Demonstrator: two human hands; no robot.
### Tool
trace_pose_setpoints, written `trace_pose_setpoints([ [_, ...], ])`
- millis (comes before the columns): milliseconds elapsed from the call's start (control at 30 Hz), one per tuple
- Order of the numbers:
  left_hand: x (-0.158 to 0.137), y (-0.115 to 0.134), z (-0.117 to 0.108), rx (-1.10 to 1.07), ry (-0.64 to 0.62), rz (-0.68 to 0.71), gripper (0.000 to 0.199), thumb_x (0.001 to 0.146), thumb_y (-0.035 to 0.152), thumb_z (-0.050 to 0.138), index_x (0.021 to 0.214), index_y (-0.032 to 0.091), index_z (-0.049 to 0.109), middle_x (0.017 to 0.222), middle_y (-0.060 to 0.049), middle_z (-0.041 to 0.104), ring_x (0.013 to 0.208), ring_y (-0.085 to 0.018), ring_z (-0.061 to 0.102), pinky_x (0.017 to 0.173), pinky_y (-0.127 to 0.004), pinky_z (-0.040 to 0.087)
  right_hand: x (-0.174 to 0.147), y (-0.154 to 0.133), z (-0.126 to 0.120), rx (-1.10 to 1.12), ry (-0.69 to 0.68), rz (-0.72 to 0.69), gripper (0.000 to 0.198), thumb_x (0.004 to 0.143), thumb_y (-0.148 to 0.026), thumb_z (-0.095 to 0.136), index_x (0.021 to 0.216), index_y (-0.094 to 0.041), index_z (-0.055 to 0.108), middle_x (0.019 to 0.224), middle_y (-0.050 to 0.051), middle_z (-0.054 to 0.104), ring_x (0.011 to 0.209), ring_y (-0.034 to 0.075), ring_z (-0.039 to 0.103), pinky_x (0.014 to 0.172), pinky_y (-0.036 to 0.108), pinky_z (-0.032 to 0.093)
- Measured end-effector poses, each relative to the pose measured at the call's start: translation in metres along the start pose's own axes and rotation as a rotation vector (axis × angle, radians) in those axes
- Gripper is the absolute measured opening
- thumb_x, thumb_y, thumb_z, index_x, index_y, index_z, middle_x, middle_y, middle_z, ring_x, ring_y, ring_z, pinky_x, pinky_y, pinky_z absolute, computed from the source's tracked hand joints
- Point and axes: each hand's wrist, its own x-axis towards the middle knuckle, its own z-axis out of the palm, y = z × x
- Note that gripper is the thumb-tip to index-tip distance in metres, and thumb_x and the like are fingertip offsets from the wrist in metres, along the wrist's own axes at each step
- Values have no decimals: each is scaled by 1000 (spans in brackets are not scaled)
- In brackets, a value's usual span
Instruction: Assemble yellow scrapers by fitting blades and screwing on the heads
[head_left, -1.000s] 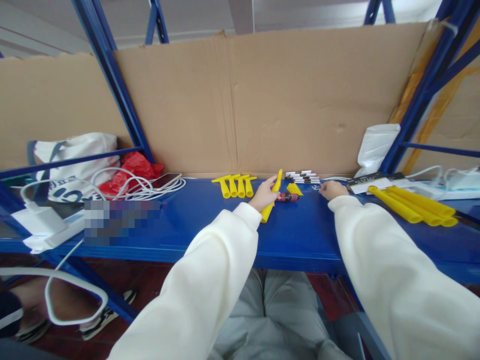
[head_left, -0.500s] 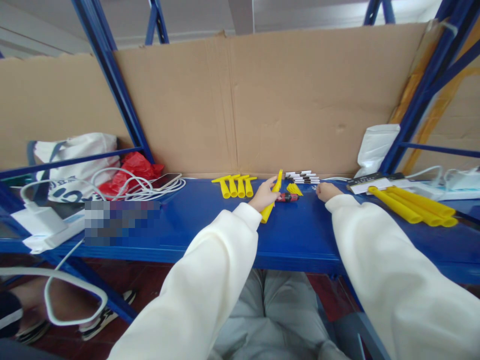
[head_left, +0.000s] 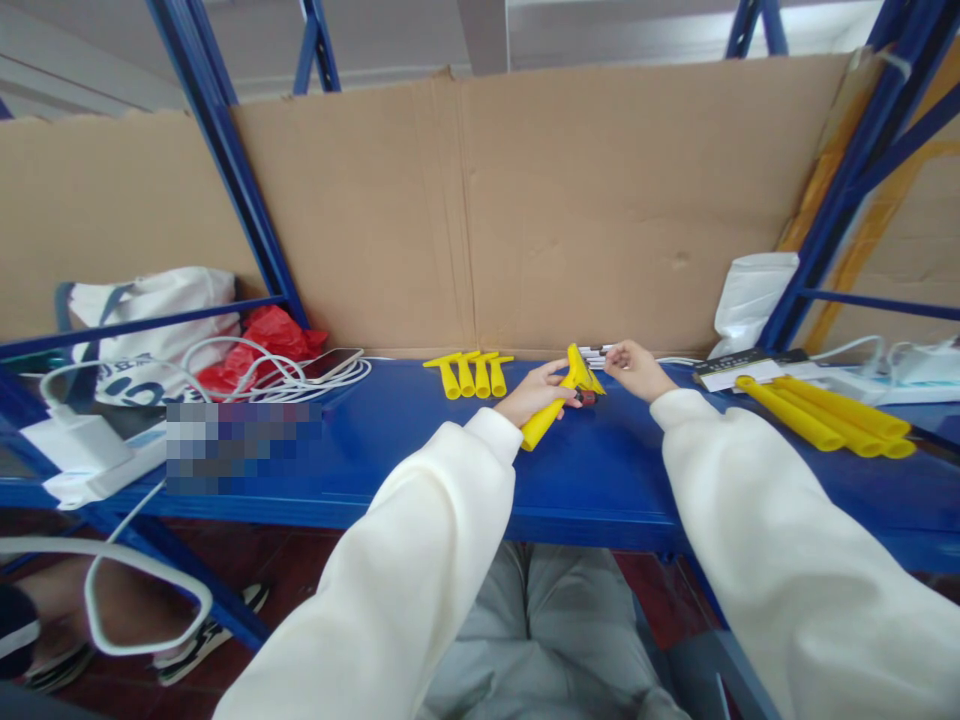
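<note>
My left hand (head_left: 534, 392) is closed round the hollow handle of a yellow T-shaped tool (head_left: 544, 424), whose flat head points up and away from me. Just right of that head is my right hand (head_left: 636, 366), its fingers bent together in a pinch; whatever lies between them is too small to make out. Behind the fingers, white sticks with dark ends (head_left: 597, 352) are partly covered. Small yellow pieces lie close behind the tool's head and blend with it. A red and black object (head_left: 587, 398) rests on the blue shelf (head_left: 600, 480), half hidden by the tool.
Several yellow T-shaped tools (head_left: 481, 378) stand in a row left of my hands. Yellow tubes (head_left: 832, 420) lie at the right by a white pouch (head_left: 754, 300). Coiled white cables (head_left: 330, 375), a red bag (head_left: 274, 335) and a power strip occupy the left. Cardboard (head_left: 585, 200) closes the back.
The yellow tool in my left hand has turned, so its head now shows broadside. My right hand has moved left and slightly up, from the shelf to beside the tool's head.
</note>
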Motion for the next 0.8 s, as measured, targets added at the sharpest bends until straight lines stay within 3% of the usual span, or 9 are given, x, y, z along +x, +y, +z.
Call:
trace_pose_setpoints([
  [100,-1,0,0,-12,-18,4,79,72,-1,62,146,16,40,102,-12,71,65,-12,67,46,-16,45,-1,-8,8,247,-8,-42,28,66,-29,72,75,-22,47,73,-1,60,71,14,58,82,35,50],
  [233,-2,1,1,-13,-42,5,81,71,-5,60,146,18,40,105,-12,70,63,-12,67,45,-15,44,-4,-16,13,413,-69,-106,41,58,-44,80,74,-23,49,71,-1,61,70,16,59,80,38,52],
  [800,1,-3,-4,5,-82,39,81,68,-4,63,144,19,45,110,-15,68,63,-14,67,46,-18,46,-6,-19,16,416,-84,-125,46,54,-51,82,76,-23,52,72,-1,61,67,14,58,76,36,53],
])
